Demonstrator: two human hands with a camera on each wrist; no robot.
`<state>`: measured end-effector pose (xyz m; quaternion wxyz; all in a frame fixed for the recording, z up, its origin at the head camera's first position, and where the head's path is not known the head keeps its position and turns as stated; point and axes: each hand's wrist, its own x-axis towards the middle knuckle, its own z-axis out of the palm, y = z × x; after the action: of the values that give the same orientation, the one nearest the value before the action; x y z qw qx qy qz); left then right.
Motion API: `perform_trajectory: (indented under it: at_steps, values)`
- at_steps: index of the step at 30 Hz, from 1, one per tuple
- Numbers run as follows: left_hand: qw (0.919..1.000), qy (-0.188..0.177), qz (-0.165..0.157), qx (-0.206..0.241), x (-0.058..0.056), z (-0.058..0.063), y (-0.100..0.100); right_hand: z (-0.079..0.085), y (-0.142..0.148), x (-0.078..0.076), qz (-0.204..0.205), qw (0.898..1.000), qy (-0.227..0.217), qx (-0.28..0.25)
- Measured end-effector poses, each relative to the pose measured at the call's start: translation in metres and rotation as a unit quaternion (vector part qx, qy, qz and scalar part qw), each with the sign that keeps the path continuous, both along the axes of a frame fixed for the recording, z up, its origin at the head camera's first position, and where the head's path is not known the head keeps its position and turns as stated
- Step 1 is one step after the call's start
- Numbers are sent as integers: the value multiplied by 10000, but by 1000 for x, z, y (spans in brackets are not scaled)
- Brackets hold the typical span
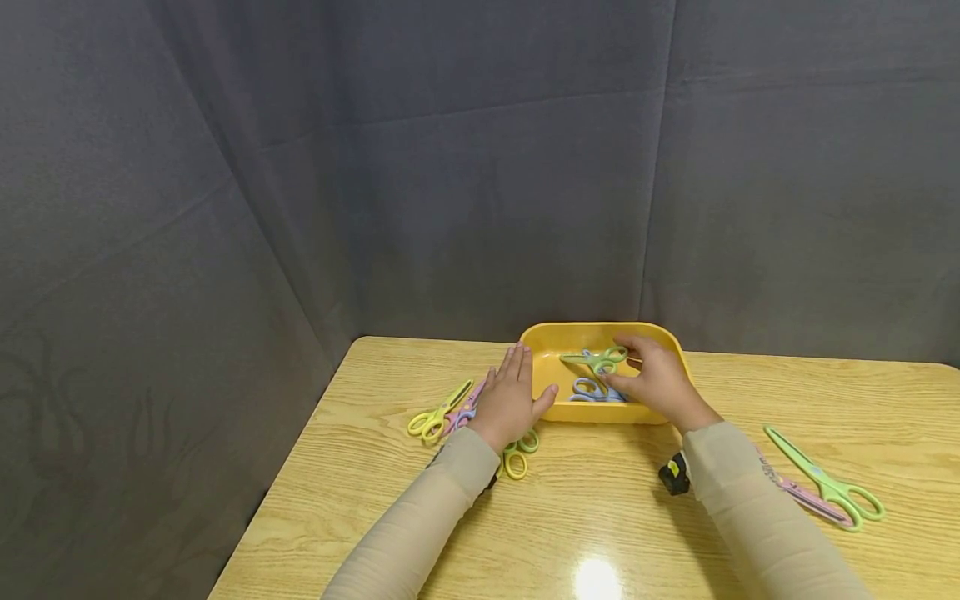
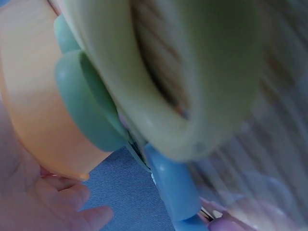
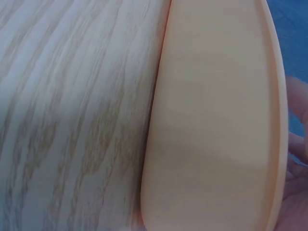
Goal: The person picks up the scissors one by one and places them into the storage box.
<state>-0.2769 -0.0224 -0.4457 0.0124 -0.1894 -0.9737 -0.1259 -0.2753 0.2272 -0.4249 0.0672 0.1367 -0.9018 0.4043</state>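
Note:
A yellow plastic tray (image 1: 585,412) stands at the back of the table. Inside it lie blue scissors (image 1: 596,390). Over them, my right hand (image 1: 652,383) reaches across the tray's right side and holds green scissors (image 1: 597,361) by the handles, blades pointing left. My left hand (image 1: 510,400) rests with straight fingers along the tray's left wall, thumb over the front rim. Near that hand are yellow scissors (image 1: 432,421), with purple and blue ones partly hidden. Green handles (image 1: 529,442) and a yellow handle (image 1: 516,465) show beside the left wrist.
At the right of the table lie large green scissors (image 1: 821,479) and pink scissors (image 1: 813,502), the latter partly behind the right sleeve. A grey curtain (image 1: 495,183) hangs behind the wooden table (image 1: 570,517) and along its left side.

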Motion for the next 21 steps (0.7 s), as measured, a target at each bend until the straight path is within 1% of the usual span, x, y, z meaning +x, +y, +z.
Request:
perform_trajectory:
  at_steps: [5, 10, 16, 21]
  values:
    - [10000, -17, -28, 15, 3, 4, 0, -1, 2, -2, -41, 9989, -85, 468]
    - [10000, 23, -31, -41, 6, 8, -1, -1, 2, -4, 24, 9948, -151, 1008]
    - [10000, 60, -25, -29, 6, 7, -1, 0, 1, -5, 119, 9913, -185, 1299]
    - [9999, 59, -43, 79, 6, 6, -1, 2, 0, -6, 104, 9886, -371, 1455]
